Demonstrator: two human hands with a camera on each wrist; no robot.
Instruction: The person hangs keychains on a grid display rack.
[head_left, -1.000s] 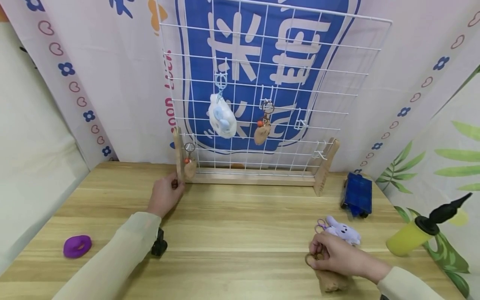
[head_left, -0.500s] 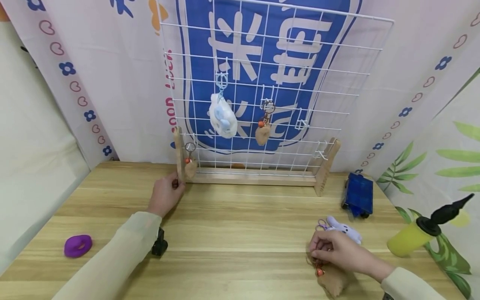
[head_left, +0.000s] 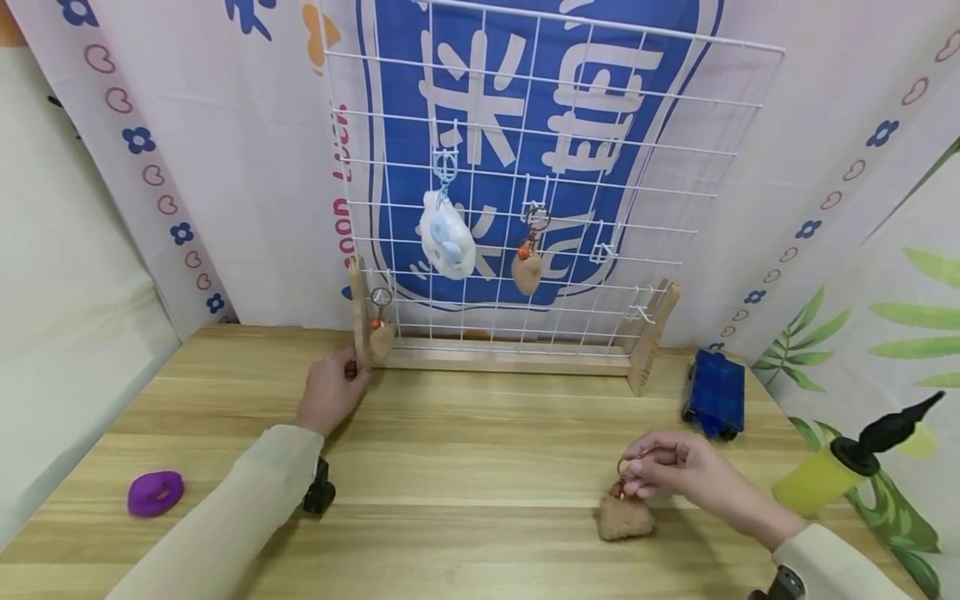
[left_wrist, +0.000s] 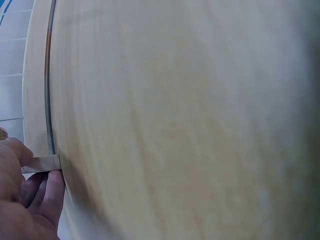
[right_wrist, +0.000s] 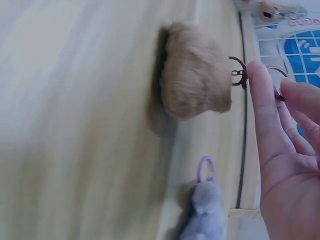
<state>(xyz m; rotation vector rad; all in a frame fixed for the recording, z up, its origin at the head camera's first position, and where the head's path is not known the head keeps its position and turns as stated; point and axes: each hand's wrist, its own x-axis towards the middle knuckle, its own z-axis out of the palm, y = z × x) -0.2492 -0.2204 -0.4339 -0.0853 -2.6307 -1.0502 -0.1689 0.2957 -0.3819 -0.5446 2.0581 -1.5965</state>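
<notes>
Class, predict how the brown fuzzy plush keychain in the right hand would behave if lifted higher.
The brown fuzzy plush keychain would probably swing, since the right hand pinches its thin metal-looking ring rather than its body. Its fuzzy, stuffed-looking body suggests it is soft and light, so unlikely to break. Its lumpy shape makes rolling doubtful.

Backdrop cloth (head_left: 255,183): pink "GOOD LUCK" (head_left: 342,177); white Chinese characters (head_left: 477,102).

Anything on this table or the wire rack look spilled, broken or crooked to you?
I see nothing spilled or broken. Only the white plush charm on the wire rack looks a little crooked: it hangs slanted, its lower end off to the right.
</notes>
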